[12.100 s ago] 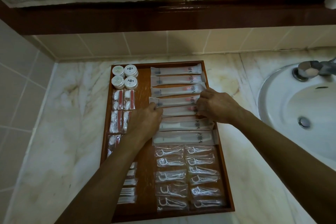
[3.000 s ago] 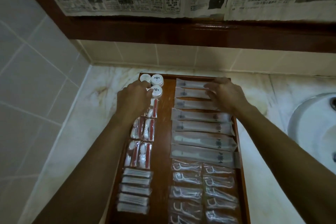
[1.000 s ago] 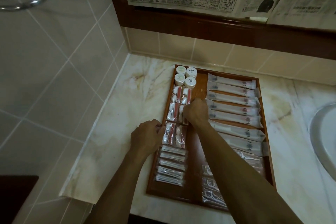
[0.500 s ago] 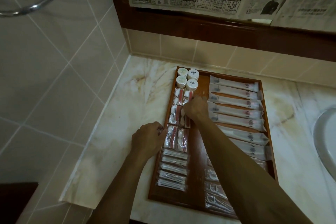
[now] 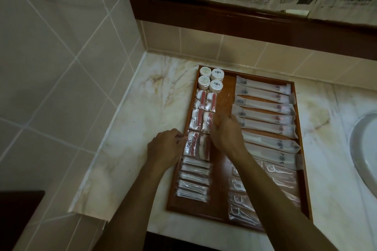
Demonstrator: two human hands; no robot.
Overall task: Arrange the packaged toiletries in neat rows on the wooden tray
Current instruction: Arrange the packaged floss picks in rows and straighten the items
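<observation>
Marble counter by the tiled wall carries the wooden tray (image 5: 222, 212), its packaged toiletries already in rows. You look to be squaring the red-and-white packets (image 5: 196, 144): your left hand (image 5: 166, 147) rests curled fingers on their outer edge, while your right hand (image 5: 226, 132) is blurred, grip unclear. Next, nudge both sides gently inward.

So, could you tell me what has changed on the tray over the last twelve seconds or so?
Both hands left the long sachets on the tray's right side for the red-and-white packets on the left: the left hand now at their outer edge, the right hand, blurred, at their inner edge. The round jars, flat packets and wooden tray look unchanged.
</observation>
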